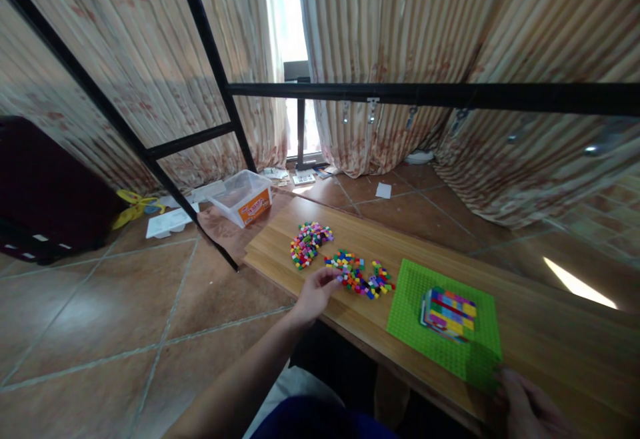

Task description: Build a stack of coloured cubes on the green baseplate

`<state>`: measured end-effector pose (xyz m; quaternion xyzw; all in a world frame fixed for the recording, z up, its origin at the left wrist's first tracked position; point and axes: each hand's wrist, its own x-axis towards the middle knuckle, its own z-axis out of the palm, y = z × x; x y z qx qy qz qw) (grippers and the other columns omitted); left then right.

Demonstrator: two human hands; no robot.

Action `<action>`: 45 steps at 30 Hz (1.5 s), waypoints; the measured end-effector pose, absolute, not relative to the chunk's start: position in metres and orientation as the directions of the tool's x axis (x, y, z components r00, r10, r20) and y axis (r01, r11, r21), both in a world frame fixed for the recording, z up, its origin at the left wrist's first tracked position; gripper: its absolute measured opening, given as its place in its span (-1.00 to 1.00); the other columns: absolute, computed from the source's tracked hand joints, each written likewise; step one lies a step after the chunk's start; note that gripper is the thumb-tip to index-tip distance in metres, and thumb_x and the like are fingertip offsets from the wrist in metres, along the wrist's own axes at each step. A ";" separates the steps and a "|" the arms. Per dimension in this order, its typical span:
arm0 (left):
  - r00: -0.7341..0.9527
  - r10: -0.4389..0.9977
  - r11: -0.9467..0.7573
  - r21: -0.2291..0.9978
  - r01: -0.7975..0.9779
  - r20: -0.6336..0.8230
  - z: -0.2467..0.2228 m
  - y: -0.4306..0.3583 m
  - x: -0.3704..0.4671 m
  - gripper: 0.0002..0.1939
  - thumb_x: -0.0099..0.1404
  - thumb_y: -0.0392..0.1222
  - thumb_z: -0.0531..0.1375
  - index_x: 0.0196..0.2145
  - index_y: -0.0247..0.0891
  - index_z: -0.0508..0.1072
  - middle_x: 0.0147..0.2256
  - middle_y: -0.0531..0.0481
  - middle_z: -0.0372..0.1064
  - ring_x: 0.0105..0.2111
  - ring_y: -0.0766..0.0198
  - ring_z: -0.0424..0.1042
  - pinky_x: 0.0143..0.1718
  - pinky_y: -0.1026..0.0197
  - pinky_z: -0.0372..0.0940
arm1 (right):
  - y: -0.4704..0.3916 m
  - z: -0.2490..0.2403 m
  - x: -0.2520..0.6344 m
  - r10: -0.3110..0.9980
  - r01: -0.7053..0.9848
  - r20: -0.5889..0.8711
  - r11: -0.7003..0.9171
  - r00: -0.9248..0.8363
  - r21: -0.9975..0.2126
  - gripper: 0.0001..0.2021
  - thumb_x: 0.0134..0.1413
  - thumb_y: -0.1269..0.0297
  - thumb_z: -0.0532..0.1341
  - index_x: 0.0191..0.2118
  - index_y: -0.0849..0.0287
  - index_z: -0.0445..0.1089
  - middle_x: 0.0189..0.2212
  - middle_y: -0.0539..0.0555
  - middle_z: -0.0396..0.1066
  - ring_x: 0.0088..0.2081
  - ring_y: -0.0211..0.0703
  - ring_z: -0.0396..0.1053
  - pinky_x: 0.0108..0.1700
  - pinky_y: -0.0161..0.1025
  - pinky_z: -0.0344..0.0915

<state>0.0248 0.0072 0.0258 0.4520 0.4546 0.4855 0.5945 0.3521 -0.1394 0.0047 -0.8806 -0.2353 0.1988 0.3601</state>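
Observation:
Small colourful toy bricks lie in two loose heaps on the wooden bench: a far heap (306, 244) and a nearer, wider heap (361, 272). My left hand (316, 292) is at the near heap's left edge, thumb and fingers pinched together. Whatever is between the fingertips is too small to make out. To the right lies a green studded baseplate (407, 305). On it stands a block of multicoloured bricks (450, 312), built up in layers. My right hand (533, 402), dim and partly cut off by the frame, grips the baseplate's near right corner.
The narrow wooden bench (280, 239) has a black metal frame (400, 92) beyond it. A clear plastic box (243, 195) with an orange label sits on the tiled floor, close to the bench's left end. A dark suitcase (50, 192) stands far left, before the curtains (380, 32).

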 end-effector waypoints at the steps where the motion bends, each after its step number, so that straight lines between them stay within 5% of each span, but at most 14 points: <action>1: 0.138 0.981 0.165 0.957 -0.239 -0.135 0.028 0.005 0.025 -0.69 0.06 -0.06 0.40 -0.31 -0.32 0.53 -0.36 0.00 0.48 -0.34 0.30 0.42 -0.16 0.22 0.33 | -0.139 0.006 0.350 0.561 0.268 -0.176 -0.619 0.809 -0.739 -0.56 -0.14 -0.19 0.17 -0.34 0.07 0.51 -0.43 0.13 0.55 -0.34 0.18 0.46 -0.36 -0.05 0.26; 5: 0.150 0.967 0.244 0.913 -0.326 -0.205 0.035 -0.002 0.031 -0.63 -0.03 -0.04 0.45 -0.32 -0.33 0.55 -0.37 0.00 0.48 -0.36 0.33 0.43 -0.19 0.25 0.34 | -0.140 0.005 0.342 0.572 0.220 -0.152 -0.528 0.806 -0.820 -0.52 -0.15 -0.17 0.19 -0.28 0.14 0.52 -0.37 0.12 0.55 -0.27 0.12 0.47 -0.29 -0.12 0.29; 11: 0.191 0.971 0.174 0.970 -0.172 -0.140 0.041 -0.008 0.050 -0.72 0.05 -0.08 0.39 -0.33 -0.31 0.54 -0.38 -0.01 0.48 -0.36 0.29 0.42 -0.22 0.24 0.33 | -0.141 -0.013 0.346 0.602 0.200 -0.120 -0.437 0.789 -0.877 -0.44 -0.12 -0.22 0.21 -0.21 0.20 0.54 -0.34 0.13 0.56 -0.34 0.00 0.47 -0.33 -0.20 0.30; 18: 0.353 0.927 -0.160 0.984 0.075 0.124 0.055 -0.015 0.101 -0.87 0.22 -0.24 0.23 -0.24 -0.26 0.48 -0.31 0.00 0.48 -0.27 0.26 0.44 -0.14 0.21 0.33 | -0.140 -0.023 0.347 0.624 0.216 -0.092 -0.401 0.776 -0.890 -0.45 -0.07 -0.22 0.21 -0.20 0.21 0.54 -0.29 0.13 0.57 -0.34 -0.04 0.47 -0.28 -0.21 0.33; 24: 0.478 0.808 -0.531 0.777 0.338 0.344 0.066 0.000 0.160 -0.77 0.26 -0.29 0.20 -0.11 -0.18 0.49 -0.19 -0.03 0.52 -0.15 0.18 0.44 0.00 0.10 0.27 | -0.138 -0.017 0.342 0.630 0.262 -0.021 -0.353 0.777 -0.898 -0.48 -0.09 -0.21 0.22 -0.27 0.19 0.56 -0.27 0.14 0.58 -0.21 0.05 0.49 -0.18 -0.17 0.36; 28: 0.607 0.705 -0.671 0.621 0.405 0.366 0.068 0.010 0.184 -0.79 0.33 -0.24 0.15 -0.10 -0.15 0.51 -0.18 -0.04 0.53 -0.14 0.14 0.41 0.03 0.02 0.20 | -0.139 -0.015 0.339 0.640 0.220 -0.042 -0.325 0.767 -0.920 -0.52 -0.07 -0.17 0.23 -0.25 0.17 0.56 -0.21 0.14 0.57 -0.11 0.08 0.48 -0.03 -0.10 0.34; 45: 0.691 0.609 -0.780 0.453 0.432 0.390 0.067 0.015 0.195 -0.82 0.36 -0.18 0.15 -0.15 -0.12 0.54 -0.16 0.00 0.55 -0.09 0.12 0.33 0.13 -0.06 0.00 | -0.141 -0.017 0.338 0.654 0.188 -0.070 -0.317 0.753 -0.930 -0.54 -0.03 -0.15 0.23 -0.23 0.15 0.55 -0.19 0.14 0.57 -0.09 0.07 0.47 0.04 -0.06 0.31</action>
